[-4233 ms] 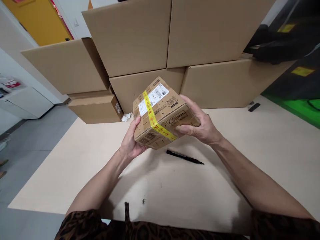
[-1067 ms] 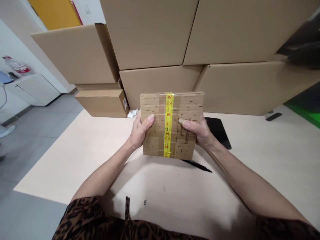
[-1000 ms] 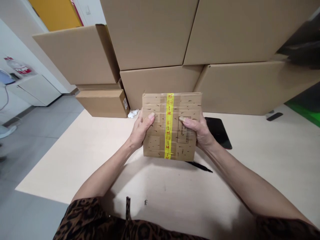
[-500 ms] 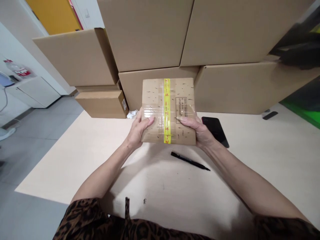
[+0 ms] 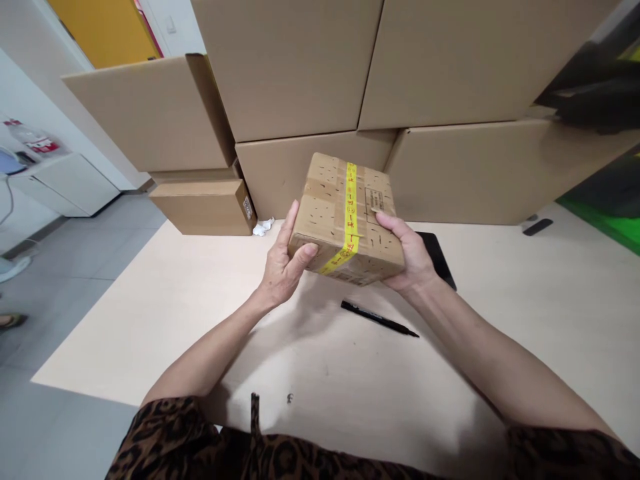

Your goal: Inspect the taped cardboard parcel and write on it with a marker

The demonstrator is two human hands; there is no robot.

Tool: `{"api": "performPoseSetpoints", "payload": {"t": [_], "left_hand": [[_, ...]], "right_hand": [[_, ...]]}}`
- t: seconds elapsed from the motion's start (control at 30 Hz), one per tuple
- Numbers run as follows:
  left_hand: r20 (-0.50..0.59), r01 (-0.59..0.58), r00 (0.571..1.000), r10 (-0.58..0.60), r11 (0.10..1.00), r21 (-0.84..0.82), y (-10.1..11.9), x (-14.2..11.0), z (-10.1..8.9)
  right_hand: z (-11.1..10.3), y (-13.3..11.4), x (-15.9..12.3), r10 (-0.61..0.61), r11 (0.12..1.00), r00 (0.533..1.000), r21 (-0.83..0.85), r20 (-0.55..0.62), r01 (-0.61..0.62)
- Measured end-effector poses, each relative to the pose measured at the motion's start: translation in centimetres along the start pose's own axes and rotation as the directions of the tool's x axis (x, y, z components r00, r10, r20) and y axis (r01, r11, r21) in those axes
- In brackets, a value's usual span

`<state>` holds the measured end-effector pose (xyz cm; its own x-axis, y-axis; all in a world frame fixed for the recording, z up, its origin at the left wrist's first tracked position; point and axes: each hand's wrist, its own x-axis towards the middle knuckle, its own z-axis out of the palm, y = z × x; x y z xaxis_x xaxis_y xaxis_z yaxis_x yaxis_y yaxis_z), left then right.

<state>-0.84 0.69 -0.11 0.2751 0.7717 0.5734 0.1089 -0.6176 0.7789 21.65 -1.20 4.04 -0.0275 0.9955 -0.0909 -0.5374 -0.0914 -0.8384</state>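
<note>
I hold a small cardboard parcel [image 5: 345, 217] sealed with a strip of yellow tape with red print, lifted above the pale table [image 5: 150, 313]. My left hand [image 5: 283, 267] grips its left corner, thumb on the near face and fingers up the side. My right hand [image 5: 410, 253] cups its right end from below, thumb on the top face. The parcel is tilted, its taped face turned up and toward me. A black marker pen [image 5: 380, 319] lies on the table just under the parcel.
Large cardboard boxes [image 5: 310, 67] are stacked along the table's far side, with a smaller flat box [image 5: 203, 207] at the left and crumpled white paper [image 5: 263, 227] beside it. A black phone [image 5: 440, 257] lies behind my right hand. A dark remote [image 5: 537, 227] lies far right.
I have kept turning the parcel: a label face showed first, then the flat taped face stood toward me, and now it is tipped back and twisted to the right. My left hand has shifted to the corner.
</note>
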Motion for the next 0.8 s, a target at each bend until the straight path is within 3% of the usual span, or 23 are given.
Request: {"api": "performPoseSetpoints", "payload": {"t": [0.13, 0.27, 0.37, 0.53, 0.67, 0.8], "left_hand": [[-0.057, -0.029, 0.998, 0.032, 0.998, 0.054, 0.2, 0.4, -0.7], [-0.090, -0.101, 0.990, 0.112, 0.988, 0.116, 0.1, 0.1, -0.2], [-0.174, -0.146, 0.968, 0.182, 0.968, 0.204, -0.4, -0.2, 0.7], [-0.253, -0.211, 0.921, 0.296, 0.925, 0.316, -0.9, -0.7, 1.2], [-0.290, -0.200, 0.920, 0.263, 0.952, 0.231, -0.3, -0.6, 1.9], [-0.292, -0.094, 0.950, 0.115, 0.992, 0.085, 1.2, -0.5, 2.7]], "right_hand": [[0.8, 0.1, -0.6, 0.119, 0.992, 0.991, 0.052, -0.059, -0.116], [0.5, -0.3, -0.5, 0.081, 0.996, 0.996, 0.026, -0.038, -0.080], [0.2, -0.6, -0.4, 0.052, 0.998, 0.998, 0.022, -0.031, -0.051], [0.9, 0.1, -0.9, 0.162, 0.980, 0.987, 0.118, 0.019, -0.163], [1.3, 1.2, -1.4, 0.186, 0.961, 0.977, 0.186, 0.108, -0.204], [1.2, 2.1, -1.7, 0.154, 0.939, 0.974, 0.283, 0.164, -0.196]]}}
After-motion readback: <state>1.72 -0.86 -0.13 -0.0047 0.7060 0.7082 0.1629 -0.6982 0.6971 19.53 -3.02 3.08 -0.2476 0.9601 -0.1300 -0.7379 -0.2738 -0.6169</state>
